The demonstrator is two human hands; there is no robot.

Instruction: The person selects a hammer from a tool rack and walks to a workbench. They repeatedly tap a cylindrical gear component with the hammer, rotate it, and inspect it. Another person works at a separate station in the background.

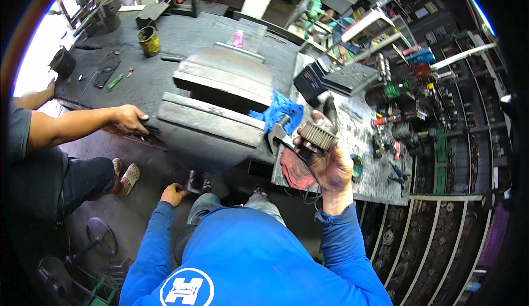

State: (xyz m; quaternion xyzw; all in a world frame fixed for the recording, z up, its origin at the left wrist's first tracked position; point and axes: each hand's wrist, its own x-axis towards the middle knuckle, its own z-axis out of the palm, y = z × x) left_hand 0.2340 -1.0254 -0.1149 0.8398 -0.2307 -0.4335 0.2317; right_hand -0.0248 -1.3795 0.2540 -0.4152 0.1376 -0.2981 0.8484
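Observation:
My right hand is raised over the right-hand bench, its fingers closed round a toothed metal gear. Behind the gear stands a dark rounded piece; whether it joins the gear I cannot tell. Low in front of the large bench vise, my left hand is curled closed beside a dark metal part. What it grips, if anything, is hidden. A crumpled blue cloth hangs at the vise's right end, and a red cloth lies on the bench below the gear.
At the left, another person's hand rests at the workbench edge. A yellow can and a green marker-like item are on that bench. A black box stands right of the vise. Shelves with metal parts line the right side.

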